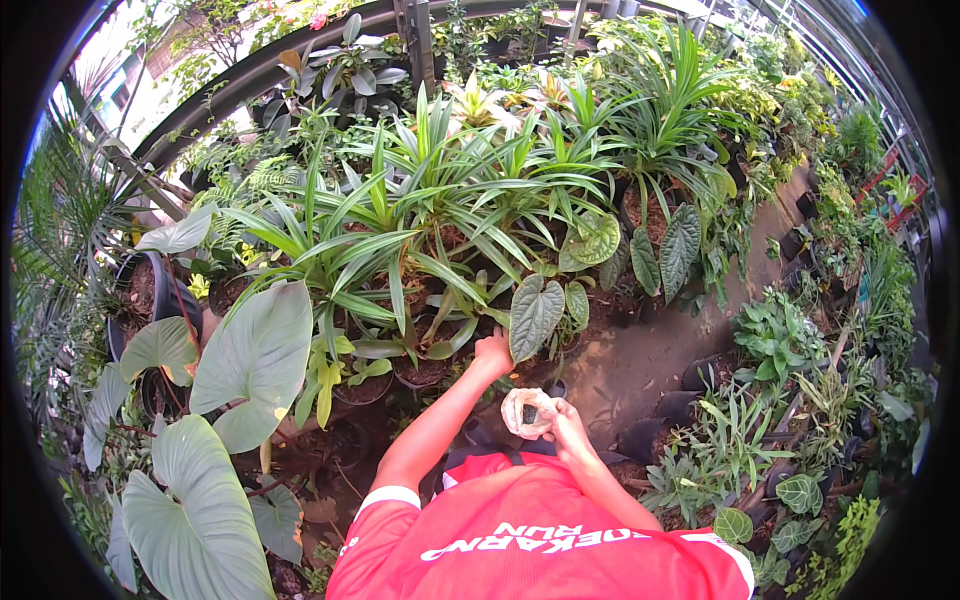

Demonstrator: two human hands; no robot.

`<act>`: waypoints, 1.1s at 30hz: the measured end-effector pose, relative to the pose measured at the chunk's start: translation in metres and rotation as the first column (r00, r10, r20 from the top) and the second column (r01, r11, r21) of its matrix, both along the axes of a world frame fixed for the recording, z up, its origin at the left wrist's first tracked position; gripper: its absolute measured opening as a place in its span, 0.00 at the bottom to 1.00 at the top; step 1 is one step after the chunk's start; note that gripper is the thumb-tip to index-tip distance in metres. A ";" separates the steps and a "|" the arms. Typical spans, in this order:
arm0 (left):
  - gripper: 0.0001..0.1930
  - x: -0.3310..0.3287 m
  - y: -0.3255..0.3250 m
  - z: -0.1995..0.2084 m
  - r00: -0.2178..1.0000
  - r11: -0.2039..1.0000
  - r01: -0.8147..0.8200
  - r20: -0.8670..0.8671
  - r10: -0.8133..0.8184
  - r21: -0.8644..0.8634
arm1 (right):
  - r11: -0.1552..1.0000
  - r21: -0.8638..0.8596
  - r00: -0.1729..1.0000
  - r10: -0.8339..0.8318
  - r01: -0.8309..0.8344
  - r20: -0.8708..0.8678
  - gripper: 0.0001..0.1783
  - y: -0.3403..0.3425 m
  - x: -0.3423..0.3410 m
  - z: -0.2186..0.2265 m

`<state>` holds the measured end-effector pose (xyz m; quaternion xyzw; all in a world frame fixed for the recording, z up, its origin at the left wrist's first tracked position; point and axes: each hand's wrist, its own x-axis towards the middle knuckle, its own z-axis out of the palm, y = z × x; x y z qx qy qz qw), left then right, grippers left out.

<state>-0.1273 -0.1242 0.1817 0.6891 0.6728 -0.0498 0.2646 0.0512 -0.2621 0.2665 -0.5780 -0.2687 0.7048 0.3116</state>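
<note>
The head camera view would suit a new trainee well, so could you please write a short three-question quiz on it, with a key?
1. Which hand holds the pale object with a round opening?
2. True or false: the left hand is touching that pale object.
3. Fill in the missing colour: the person's red shirt has ____ sleeve edges.

Key:
1. The right hand.
2. False; it is beside a broad, veined leaf, apart from the object.
3. White.
</note>
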 end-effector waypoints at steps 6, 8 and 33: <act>0.39 -0.004 0.003 0.013 0.997 0.994 0.072 0.007 -0.072 -0.087 | 1.000 0.008 1.000 0.012 -0.012 -0.008 0.04 -0.001 0.003 -0.008; 0.37 -0.006 0.005 0.012 0.997 0.994 0.068 -0.040 -0.071 -0.080 | 1.000 0.006 1.000 0.019 -0.019 -0.003 0.04 -0.001 0.005 -0.011; 0.40 -0.003 0.003 -0.010 0.997 0.992 -0.078 0.010 0.079 -0.102 | 1.000 0.006 1.000 -0.016 0.017 -0.025 0.02 0.002 -0.002 -0.004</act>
